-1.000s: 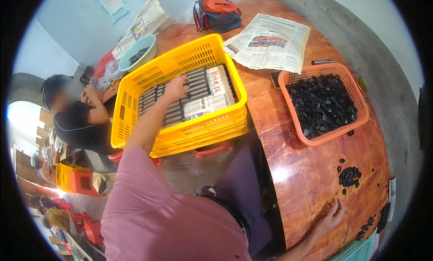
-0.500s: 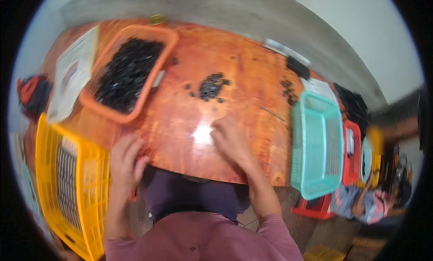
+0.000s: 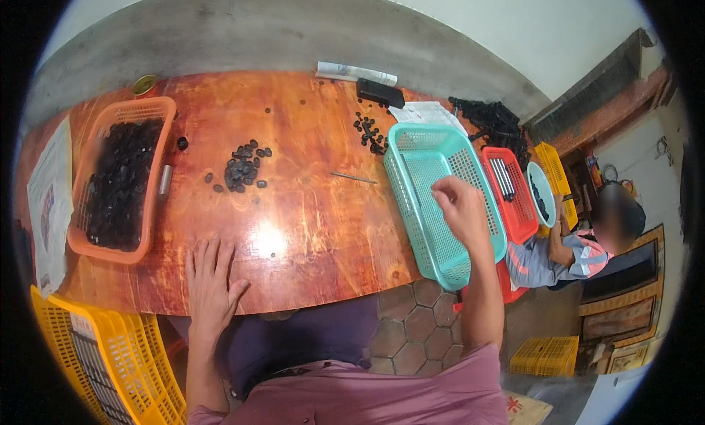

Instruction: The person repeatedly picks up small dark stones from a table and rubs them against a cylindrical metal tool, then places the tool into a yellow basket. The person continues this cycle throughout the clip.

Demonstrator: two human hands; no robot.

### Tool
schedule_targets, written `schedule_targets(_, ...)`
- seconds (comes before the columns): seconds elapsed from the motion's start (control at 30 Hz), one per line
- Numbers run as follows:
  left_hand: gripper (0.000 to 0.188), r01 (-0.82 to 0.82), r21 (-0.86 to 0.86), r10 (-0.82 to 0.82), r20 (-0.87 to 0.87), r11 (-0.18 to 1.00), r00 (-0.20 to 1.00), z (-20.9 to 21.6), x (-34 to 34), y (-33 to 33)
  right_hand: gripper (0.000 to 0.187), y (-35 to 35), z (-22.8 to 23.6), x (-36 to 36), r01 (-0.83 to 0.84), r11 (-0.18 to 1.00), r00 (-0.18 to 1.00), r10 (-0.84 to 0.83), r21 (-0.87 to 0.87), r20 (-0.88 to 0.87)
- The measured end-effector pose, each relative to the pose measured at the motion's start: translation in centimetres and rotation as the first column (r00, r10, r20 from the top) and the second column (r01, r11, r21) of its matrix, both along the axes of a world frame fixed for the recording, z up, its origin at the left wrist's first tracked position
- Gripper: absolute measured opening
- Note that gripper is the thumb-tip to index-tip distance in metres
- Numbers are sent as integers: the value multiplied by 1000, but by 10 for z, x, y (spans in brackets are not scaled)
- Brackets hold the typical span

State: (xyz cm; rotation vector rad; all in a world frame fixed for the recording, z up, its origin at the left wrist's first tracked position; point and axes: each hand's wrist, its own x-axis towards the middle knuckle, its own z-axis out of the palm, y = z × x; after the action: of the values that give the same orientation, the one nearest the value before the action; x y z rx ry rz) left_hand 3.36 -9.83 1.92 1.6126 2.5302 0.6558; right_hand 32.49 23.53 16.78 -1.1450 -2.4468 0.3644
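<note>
My left hand (image 3: 211, 282) lies flat with fingers spread on the front edge of the wooden table (image 3: 323, 234). My right hand (image 3: 463, 208) is over the mint-green plastic basket (image 3: 433, 260), its fingers curled together. Whatever may be between those fingertips is hidden. No pieces show inside that basket. A small pile of black oval pieces (image 3: 241, 168) sits mid-table, with a few strays around it. To the left, an orange basket (image 3: 167, 124) holds a heap of black pieces (image 3: 121, 183). One tiny dark piece (image 3: 273, 255) lies right of my left hand.
A thin metal rod (image 3: 354, 178) lies left of the green basket, near more black pieces (image 3: 371, 135) and a black box (image 3: 380, 92). A red basket (image 3: 518, 219) holds striped rods. Yellow crates (image 3: 139, 351) stand at the lower left. Another person (image 3: 565, 252) sits at the right.
My right hand has gone from above the table's front to over the green basket. My left hand now rests flat on the tabletop. The view has swung right.
</note>
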Motion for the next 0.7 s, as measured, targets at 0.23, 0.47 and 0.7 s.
schedule_targets(0.23, 68, 15, 9, -16, 91, 1000, 996, 3, -1, 5, 21, 140, -120, 17, 183, 884, 983, -161, -430, 87)
schedule_targets(0.47, 67, -10, 76, 2, 103, 997, 995, 1, -3, 2, 32, 160, -128, 16, 221, 961, 953, -177, -164, 245)
schedule_targets(0.7, 64, -3, 134, -15, 132, 991, 991, 2, -3, 3, 54, 145, -118, 12, 330, 939, 871, -261, -101, 417)
